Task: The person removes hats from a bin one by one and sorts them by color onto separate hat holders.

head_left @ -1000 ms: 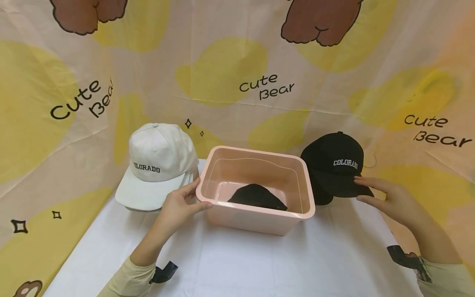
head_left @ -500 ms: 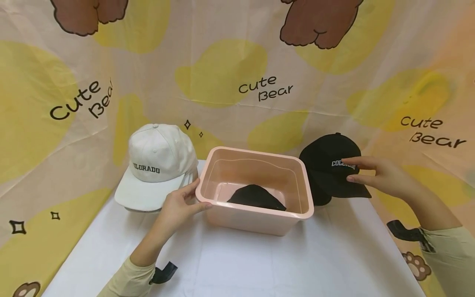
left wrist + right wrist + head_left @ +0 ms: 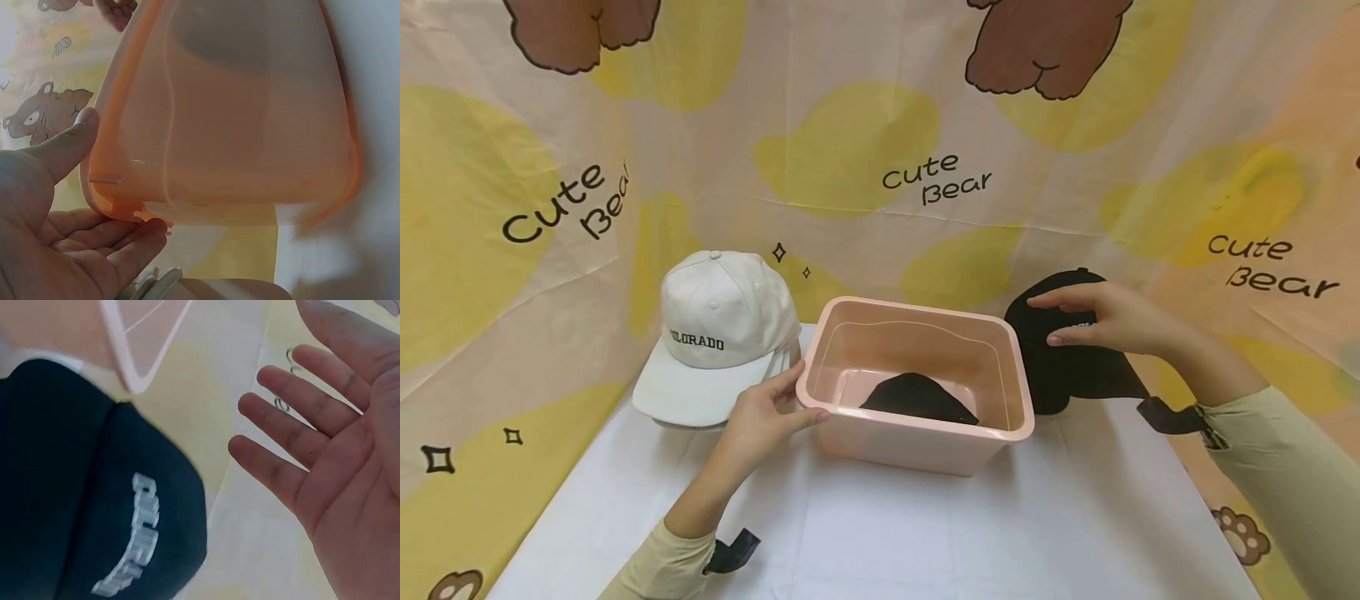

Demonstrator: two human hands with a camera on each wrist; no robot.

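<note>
A pink plastic storage bin [image 3: 887, 446] stands on the white tabletop, a black cap [image 3: 917, 398] lying low inside it. My left hand [image 3: 758, 423] grips the bin's near left corner, thumb at the front rim and fingers round the left side; the left wrist view shows this hand [image 3: 69, 219] at the bin's translucent wall [image 3: 250, 131]. Right of the bin sits a black Colorado cap [image 3: 1097, 375], overlapped by my right hand [image 3: 1116, 321]. In the right wrist view that hand [image 3: 350, 431] has spread, extended fingers, apart from the cap [image 3: 94, 487] and holding nothing.
Left of the bin a white Colorado cap [image 3: 722, 312] rests on what looks like more pale caps, close to my left hand. A cartoon bear backdrop [image 3: 850, 142] rises behind the white tabletop [image 3: 880, 533].
My right hand has moved left and upward from the black cap's brim across its front toward the bin. Left hand, bin and white cap have stayed in place.
</note>
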